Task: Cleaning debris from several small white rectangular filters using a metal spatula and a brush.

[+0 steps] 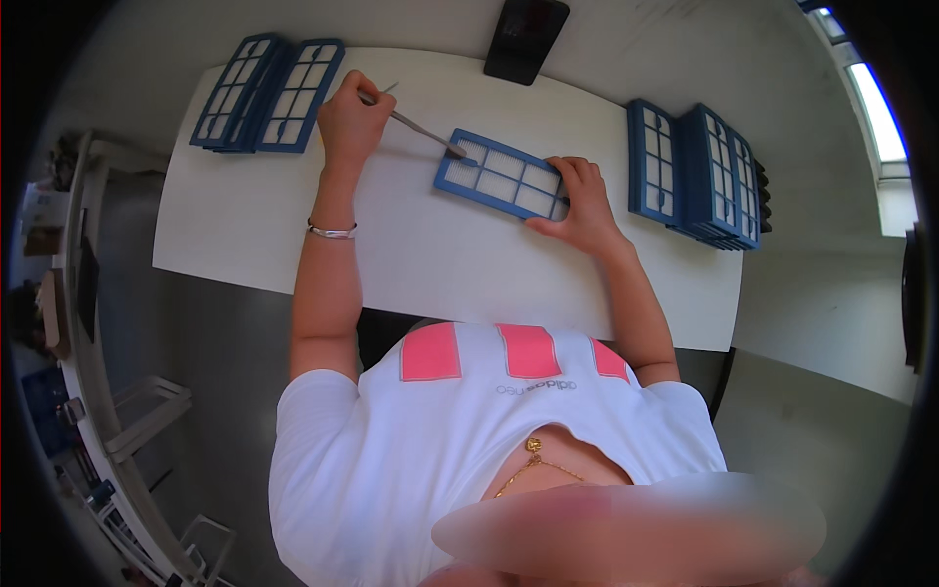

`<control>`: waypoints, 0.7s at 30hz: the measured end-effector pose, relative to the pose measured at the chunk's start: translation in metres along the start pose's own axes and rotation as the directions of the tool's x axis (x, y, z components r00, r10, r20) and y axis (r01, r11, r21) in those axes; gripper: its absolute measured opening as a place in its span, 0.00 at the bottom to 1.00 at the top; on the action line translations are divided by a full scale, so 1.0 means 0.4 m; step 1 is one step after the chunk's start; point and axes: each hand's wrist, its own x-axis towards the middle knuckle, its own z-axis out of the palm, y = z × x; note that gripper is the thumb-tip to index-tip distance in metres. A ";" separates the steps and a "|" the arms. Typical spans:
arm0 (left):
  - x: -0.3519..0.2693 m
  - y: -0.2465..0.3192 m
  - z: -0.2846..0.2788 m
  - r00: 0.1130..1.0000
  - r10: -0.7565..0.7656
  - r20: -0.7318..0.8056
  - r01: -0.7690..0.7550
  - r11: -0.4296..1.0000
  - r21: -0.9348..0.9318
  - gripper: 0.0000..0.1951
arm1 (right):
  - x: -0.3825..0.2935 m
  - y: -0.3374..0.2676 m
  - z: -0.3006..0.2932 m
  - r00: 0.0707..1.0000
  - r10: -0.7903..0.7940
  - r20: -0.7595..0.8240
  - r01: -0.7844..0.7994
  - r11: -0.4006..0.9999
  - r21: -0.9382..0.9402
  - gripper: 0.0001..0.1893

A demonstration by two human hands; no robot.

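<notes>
My left hand (356, 114) grips a slim metal-looking tool (422, 130) with a broader, darker tip. That tip rests on or just above the left end of a pleated air filter with a blue plastic grid frame (502, 176). A short, thin pointed piece shows beyond my left fingers; whether it belongs to the tool, I cannot tell. My right hand (579, 198) holds the filter's right end, thumb at the near edge and fingers at the far edge. The filter lies slantwise on the white table (257, 213).
Similar blue-framed filters stand stacked at the table's left end (268, 95) and right end (693, 176). A dark phone-like device (526, 40) is at the far edge, by the wall. A cluttered shelf or rack (81, 308) is at the far left.
</notes>
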 end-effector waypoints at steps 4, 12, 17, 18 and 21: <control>0.008 -0.029 0.020 1.000 0.014 0.007 -0.013 0.997 -0.072 0.09 | -0.002 0.002 0.001 1.000 -0.014 -0.005 0.014 1.000 0.016 0.46; 0.011 -0.039 0.012 0.999 -0.006 0.033 0.008 0.999 -0.052 0.11 | -0.004 0.006 0.002 0.999 -0.041 -0.026 0.041 0.999 0.009 0.46; 0.009 -0.033 0.014 0.992 0.100 0.076 -0.080 0.969 -0.233 0.10 | -0.007 0.008 0.004 1.000 -0.024 -0.020 0.024 1.000 0.016 0.46; 0.007 -0.029 0.018 0.992 0.101 0.079 -0.081 0.969 -0.232 0.10 | -0.009 0.008 0.004 1.000 -0.015 -0.010 0.016 1.000 0.019 0.46; 0.004 -0.025 0.027 0.979 0.181 0.099 -0.146 0.946 -0.288 0.08 | -0.007 0.008 -0.001 1.000 -0.007 -0.008 0.007 1.000 0.015 0.47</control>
